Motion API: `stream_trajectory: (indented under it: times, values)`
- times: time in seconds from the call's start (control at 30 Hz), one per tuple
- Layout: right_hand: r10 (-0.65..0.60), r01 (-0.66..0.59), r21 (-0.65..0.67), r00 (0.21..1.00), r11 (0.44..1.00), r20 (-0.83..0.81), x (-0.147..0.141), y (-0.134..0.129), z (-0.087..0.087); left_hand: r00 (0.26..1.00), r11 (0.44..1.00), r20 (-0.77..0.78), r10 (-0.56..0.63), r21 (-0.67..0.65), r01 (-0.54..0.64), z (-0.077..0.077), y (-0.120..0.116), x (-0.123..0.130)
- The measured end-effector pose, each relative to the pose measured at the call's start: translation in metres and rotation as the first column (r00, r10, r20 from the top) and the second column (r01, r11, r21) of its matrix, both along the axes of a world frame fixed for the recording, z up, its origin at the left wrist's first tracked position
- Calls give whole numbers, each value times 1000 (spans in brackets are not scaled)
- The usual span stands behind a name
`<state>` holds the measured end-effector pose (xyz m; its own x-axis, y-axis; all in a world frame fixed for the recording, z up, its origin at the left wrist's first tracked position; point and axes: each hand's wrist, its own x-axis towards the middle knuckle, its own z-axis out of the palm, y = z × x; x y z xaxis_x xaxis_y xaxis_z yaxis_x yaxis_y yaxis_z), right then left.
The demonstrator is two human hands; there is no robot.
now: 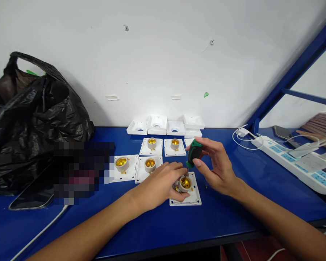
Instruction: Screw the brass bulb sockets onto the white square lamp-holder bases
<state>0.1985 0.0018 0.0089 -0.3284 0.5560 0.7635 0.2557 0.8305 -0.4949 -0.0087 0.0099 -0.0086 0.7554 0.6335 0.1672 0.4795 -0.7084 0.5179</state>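
Note:
A lamp socket [185, 184] with a brass-coloured inside sits on a square white base plate [193, 197] near the front of the blue table. My left hand [167, 177] is closed around the socket's left side, thumb in front and fingers behind. In my right hand [217, 165] is a screwdriver [195, 154] with a green and black handle, held nearly upright. Its shaft points down into the socket; the tip is hard to make out. A small screw [206, 186] lies right of the plate. Several similar plates with sockets [150, 165] stand behind and to the left.
White square covers [176, 127] line the wall. On the left are a black plastic bag [40, 116] and a phone [34, 192] with a white cable. A white power strip [296, 159] with cables lies at right, beside a blue metal frame [293, 69].

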Motion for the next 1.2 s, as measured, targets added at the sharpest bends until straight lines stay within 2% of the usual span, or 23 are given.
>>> stream_trajectory:
  times: [0.33,0.7,1.0,1.2]
  values:
    - [-18,18,10,1000,1000,-2,-1,-1,2,1000,1000,0,-1,30,1,5,-1,3]
    - [-10,11,15,1000,1000,-28,-3,0,2,1000,1000,-6,-11,17,11,2,-1,2]
    - [-33,35,38,998,999,-49,0,2,-8,998,997,-49,-27,65,30,0,-1,1]
    - [-20,21,21,998,1000,-63,0,2,-7,998,998,-52,-24,50,27,0,-1,1]
